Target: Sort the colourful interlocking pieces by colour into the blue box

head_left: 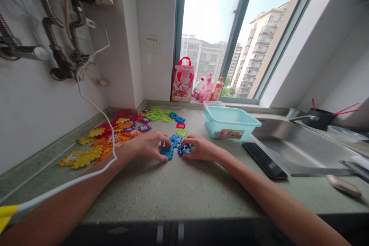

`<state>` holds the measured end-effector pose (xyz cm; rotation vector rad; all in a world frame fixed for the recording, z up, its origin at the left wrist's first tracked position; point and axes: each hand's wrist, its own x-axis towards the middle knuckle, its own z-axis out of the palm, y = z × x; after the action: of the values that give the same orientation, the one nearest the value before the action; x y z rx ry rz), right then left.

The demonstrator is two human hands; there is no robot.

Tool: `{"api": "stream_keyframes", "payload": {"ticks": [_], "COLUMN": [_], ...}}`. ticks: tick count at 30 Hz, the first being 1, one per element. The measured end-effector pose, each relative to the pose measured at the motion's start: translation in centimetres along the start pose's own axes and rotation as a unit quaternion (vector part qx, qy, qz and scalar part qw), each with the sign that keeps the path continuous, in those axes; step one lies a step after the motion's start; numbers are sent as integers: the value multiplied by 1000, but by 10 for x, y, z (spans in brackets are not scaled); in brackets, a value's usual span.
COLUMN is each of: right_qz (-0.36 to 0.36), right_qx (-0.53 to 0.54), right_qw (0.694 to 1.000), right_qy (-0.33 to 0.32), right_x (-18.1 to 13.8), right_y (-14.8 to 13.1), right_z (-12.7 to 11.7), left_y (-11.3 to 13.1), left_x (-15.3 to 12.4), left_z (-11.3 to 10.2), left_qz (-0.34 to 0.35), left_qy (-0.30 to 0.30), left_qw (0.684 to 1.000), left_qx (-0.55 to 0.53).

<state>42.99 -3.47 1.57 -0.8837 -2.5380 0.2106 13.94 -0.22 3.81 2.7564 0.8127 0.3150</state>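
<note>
My left hand [150,144] is closed with its thumb and fingers around the edge of a blue building tile [167,153] on the counter. A darker blue tile [183,149] with a white window-like insert sits between the thumb and fingers of my right hand [200,148]. A narrow gap separates these two tiles. Just behind them lies another blue tile [175,139], then a lime green tile [181,133] and a small red piece [180,125]. Palms and wrists hide nothing of the front counter, but my fingers cover parts of both held tiles.
Yellow tiles [82,158], orange, red and purple ones pile up on the left, with lime green tiles [157,114] at the back. A turquoise bin [233,121], a phone [264,160] and a sink [294,142] are at right. A white cable [95,175] hangs across my left forearm.
</note>
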Motion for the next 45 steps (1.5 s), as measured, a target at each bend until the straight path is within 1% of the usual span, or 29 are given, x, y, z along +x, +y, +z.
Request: {"api": "stream_keyframes", "payload": {"ticks": [5, 9, 16, 20, 25, 28, 31, 34, 37, 39, 41, 43, 45], "right_qz": [-17, -11, 0, 5, 10, 2, -24, -48, -43, -9, 42, 91, 127], "right_qx": [48, 60, 54, 46, 35, 13, -23, -87, -180, -226, -253, -272, -279], "right_qw": [999, 998, 998, 999, 999, 1000, 999, 993, 969, 942, 911, 883, 867], "right_qy": [-17, -20, -22, -20, -10, -3, 12, 66, 164, 247, 324, 371, 393], "right_x": [-1, -1, 0, 0, 0, 0, 1, 2, -1, -7, -16, -26, -36], "right_y": [3, 3, 2, 0, -1, 1, 2, 2, 8, 18, 32, 48, 63], "right_z": [-5, -6, -4, -6, -4, -1, -2, -13, -38, -58, -78, -94, -104], "left_y": [2, 6, 16, 16, 10, 11, 15, 17, 17, 17, 18, 20, 21], "left_x": [2, 1, 0, 3, 4, 3, 1, 0, -1, -2, -2, -3, -3], "left_z": [-1, -5, -7, -5, -5, -7, -8, -8, -7, -6, -5, -4, -3], "left_qz": [-4, -10, -27, -46, -43, -52, -57, -50, -38, -22, -8, 0, 4], "left_qy": [9, 0, -31, -44, -66, -63, -53, -45, -30, -16, -7, -6, -8], "left_qw": [1000, 1000, 997, 996, 997, 996, 997, 997, 998, 998, 999, 999, 999], "left_qx": [15, 27, 64, 57, 20, 19, 21, 29, 49, 55, 50, 42, 33]}}
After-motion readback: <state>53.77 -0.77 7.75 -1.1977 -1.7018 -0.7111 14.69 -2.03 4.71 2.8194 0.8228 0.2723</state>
